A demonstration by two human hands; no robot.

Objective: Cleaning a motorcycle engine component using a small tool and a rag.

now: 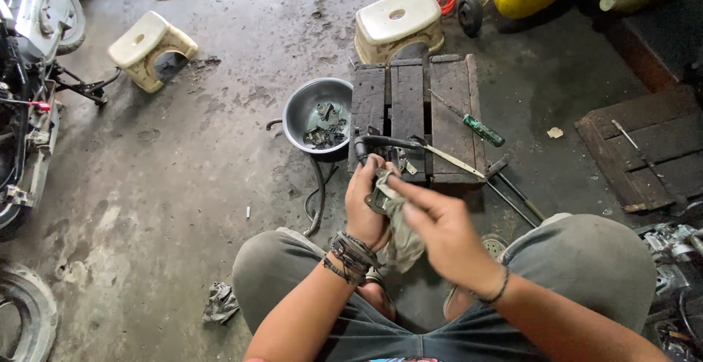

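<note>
At frame centre my left hand point(367, 204) grips a small metal part point(380, 199) while my right hand point(439, 226) presses a grey rag point(401, 239) (blurred) against it.

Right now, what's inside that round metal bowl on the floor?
The metal bowl holds a small heap of dark, greasy metal parts. Whatever lies beneath them is covered.

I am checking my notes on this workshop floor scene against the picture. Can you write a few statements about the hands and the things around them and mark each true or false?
1. The left hand holds a small metal part against a grey rag. True.
2. The right hand grips the green-handled screwdriver. False: the screwdriver lies on the dark wooden crate; the right hand is at the rag.
3. The metal bowl is empty. False: dark small parts lie in it.
4. Two pale plastic stools stand on the concrete floor. True.
</note>
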